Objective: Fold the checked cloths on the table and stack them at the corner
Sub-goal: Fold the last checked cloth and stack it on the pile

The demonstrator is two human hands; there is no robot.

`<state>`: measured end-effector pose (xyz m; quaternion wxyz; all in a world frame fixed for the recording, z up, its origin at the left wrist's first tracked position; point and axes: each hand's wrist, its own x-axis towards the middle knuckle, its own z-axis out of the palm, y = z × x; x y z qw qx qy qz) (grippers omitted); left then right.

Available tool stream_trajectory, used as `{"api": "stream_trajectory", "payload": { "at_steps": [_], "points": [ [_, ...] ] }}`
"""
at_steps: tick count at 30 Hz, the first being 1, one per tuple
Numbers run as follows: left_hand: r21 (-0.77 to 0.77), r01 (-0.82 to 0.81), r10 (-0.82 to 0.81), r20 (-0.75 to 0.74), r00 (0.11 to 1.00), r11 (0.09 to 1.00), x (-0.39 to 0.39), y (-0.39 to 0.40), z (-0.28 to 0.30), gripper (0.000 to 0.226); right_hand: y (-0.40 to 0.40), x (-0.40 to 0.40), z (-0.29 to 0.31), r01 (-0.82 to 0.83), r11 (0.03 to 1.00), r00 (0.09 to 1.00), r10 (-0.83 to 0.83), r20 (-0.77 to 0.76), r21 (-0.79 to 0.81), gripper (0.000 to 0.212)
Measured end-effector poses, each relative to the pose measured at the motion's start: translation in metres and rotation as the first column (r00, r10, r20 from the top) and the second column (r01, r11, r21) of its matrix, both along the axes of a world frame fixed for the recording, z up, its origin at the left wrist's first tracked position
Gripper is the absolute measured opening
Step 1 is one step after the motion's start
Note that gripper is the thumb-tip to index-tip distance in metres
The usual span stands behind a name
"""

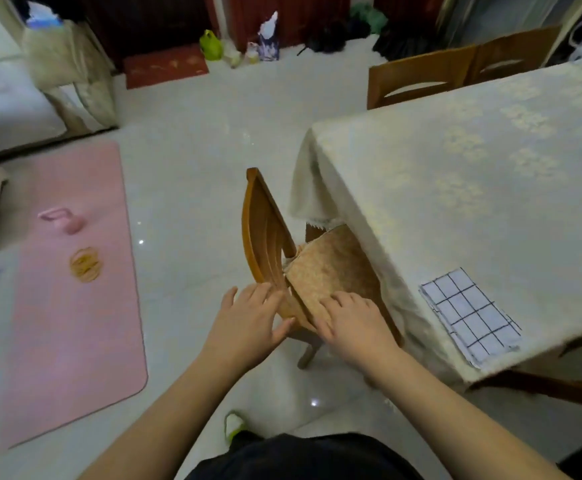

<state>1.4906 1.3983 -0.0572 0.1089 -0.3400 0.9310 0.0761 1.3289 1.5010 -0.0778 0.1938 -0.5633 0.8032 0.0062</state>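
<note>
Both your forearms reach forward and down toward the wooden chair (269, 244) tucked against the surface (473, 161). Your left hand (248, 323) lies against the chair's backrest, fingers (263, 296) nearly straight and spread, the thumb pointing right toward the seat edge — pressing, not clenched. Your right hand (348, 323) rests palm-down on the seat cushion (331, 268), fingers loosely extended, grasping nothing. The folded checked cloths (469, 313) sit stacked flat at the near corner of the surface, just right of your right hand and apart from it — neither hand touches them.
</note>
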Motion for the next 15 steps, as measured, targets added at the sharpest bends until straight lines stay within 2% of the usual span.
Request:
{"api": "stream_trajectory", "payload": {
  "at_steps": [5, 10, 15],
  "points": [
    [0.010, -0.138, 0.138, 0.010, 0.990, 0.990, 0.102, -0.048, -0.012, 0.071, -0.073, 0.085, 0.006, -0.112, 0.992, 0.994, 0.111, -0.021, -0.051, 0.049],
    [-0.012, -0.264, 0.263, -0.024, 0.964, 0.965, 0.193, -0.098, -0.021, 0.056, -0.142, 0.174, 0.005, -0.230, 0.971, 0.973, 0.229, -0.015, -0.065, 0.050],
    [-0.028, -0.284, 0.284, -0.029, 0.958, 0.958, 0.239, -0.131, -0.016, 0.074, -0.188, 0.218, 0.003, -0.304, 0.952, 0.952, 0.301, -0.060, -0.037, 0.051]
  ]
}}
